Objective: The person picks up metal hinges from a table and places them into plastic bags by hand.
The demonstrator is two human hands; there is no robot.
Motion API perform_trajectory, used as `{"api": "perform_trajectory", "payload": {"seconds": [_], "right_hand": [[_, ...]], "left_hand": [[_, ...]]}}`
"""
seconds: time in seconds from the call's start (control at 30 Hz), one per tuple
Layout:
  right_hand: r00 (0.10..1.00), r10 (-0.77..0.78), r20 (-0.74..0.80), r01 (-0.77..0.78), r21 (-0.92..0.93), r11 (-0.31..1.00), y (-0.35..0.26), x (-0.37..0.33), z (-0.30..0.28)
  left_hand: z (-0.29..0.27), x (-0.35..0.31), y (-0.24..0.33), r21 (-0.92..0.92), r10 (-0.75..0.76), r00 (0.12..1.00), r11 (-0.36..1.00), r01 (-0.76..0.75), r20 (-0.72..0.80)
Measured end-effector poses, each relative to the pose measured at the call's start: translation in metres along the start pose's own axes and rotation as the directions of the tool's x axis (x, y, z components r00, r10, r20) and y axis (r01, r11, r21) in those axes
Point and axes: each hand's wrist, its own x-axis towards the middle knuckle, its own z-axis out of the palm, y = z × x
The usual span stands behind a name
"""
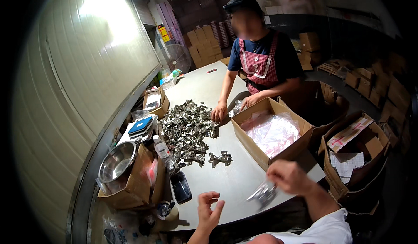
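My right hand [288,177] pinches the top of a clear plastic bag [264,194] with shiny metal parts inside, blurred, over the table's near edge. To its left, my left hand [209,210] is raised over the table, fingers apart and holding nothing. A couple of metal hinges [220,158] lie on the white table [237,174], just beside a large heap of similar hinges [185,128]. Right of the heap stands an open cardboard box [249,147] full of clear plastic bags [275,130].
Across the table, a co-worker [265,56] in a checked apron reaches to the heap. Along the left side are a black tray [180,187], a plastic bottle [162,150], a steel bowl [117,162] and a carton [138,185]. Another open carton [379,157] stands right of the table.
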Motion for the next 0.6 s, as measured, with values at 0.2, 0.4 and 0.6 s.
{"api": "perform_trajectory", "payload": {"seconds": [0.2,0.4,0.6], "right_hand": [[0.83,0.008,-0.557,-0.33,-0.481,0.812,0.055,0.05,-0.136],[0.859,-0.094,-0.504,-0.218,-0.525,0.823,0.117,0.062,-0.12],[0.765,0.544,0.346,-0.229,-0.643,0.731,0.207,0.074,-0.024]], "left_hand": [[-0.002,-0.002,-0.053,0.44,-0.12,0.988,0.896,0.064,0.1],[0.006,0.011,-0.083,0.54,-0.036,0.989,0.84,-0.049,0.146],[0.033,0.066,-0.111,0.562,0.032,0.979,0.815,-0.142,0.201]]}}
